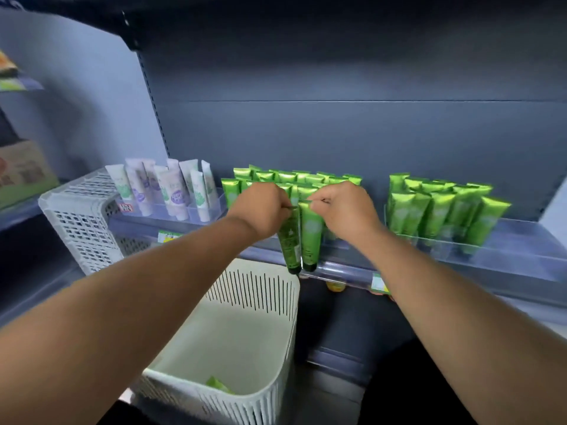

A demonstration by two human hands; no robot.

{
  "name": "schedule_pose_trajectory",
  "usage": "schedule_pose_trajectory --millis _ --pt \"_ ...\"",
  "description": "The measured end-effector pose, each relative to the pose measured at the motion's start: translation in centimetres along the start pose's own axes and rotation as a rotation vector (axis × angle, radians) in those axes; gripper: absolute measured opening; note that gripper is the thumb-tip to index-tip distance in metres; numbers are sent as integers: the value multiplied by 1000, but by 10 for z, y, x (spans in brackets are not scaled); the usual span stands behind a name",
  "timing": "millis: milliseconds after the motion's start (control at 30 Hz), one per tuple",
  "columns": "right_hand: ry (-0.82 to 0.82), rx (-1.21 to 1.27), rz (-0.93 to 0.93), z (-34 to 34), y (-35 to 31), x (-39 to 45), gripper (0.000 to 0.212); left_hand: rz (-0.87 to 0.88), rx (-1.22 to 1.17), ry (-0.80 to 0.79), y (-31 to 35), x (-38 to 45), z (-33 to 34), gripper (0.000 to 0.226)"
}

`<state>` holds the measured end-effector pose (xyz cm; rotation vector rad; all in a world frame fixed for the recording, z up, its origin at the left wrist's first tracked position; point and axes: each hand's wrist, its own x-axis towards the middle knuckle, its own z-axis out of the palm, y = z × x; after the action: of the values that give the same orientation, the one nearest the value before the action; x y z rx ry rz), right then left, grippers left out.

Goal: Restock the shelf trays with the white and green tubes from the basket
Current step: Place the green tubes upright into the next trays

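You hold one green tube in each hand, both pinched by the flat crimped end so they hang cap-down in front of the middle shelf tray (pixel 346 273). Your left hand (pixel 259 210) has its fingers curled round the crimp of the darker green tube (pixel 290 240), whose printed back faces you; your right hand (pixel 343 210) pinches the crimp of the brighter green tube (pixel 311 237). The two tubes hang side by side, touching or nearly so, with their caps just at the tray's clear front lip and not yet set down among the standing green tubes (pixel 291 177) behind.

These look like light, glossy plastic squeeze tubes: soft in the body, stiff only at the crimp and the cap. The crimp is probably the best place to hold, since squeezing the middle may dent it and the shiny skin could slip. Hung this way they will likely swing, so steady them before lowering each cap into a free gap.

The white tubes (pixel 171 191) stand in the left tray (pixel 211 211), and another filled tray (pixel 491 250) sits to the right. Below, the slotted basket (pixel 260 391) shows at least one green piece (pixel 219 384) at its bottom, so some restocking seems to remain. A grey crate (pixel 82 219) stands at the left.
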<state>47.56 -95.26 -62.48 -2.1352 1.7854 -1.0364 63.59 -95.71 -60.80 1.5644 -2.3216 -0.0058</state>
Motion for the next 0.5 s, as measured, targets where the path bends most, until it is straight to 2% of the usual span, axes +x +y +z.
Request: schedule_pose_trajectory --millis 200,500 --pt "101 -82 38 -81 30 -5 17 101 -32 65 75 32 -14 14" --pt "200 -166 169 -180 99 -23 16 269 -173 35 187 71 -12 16"
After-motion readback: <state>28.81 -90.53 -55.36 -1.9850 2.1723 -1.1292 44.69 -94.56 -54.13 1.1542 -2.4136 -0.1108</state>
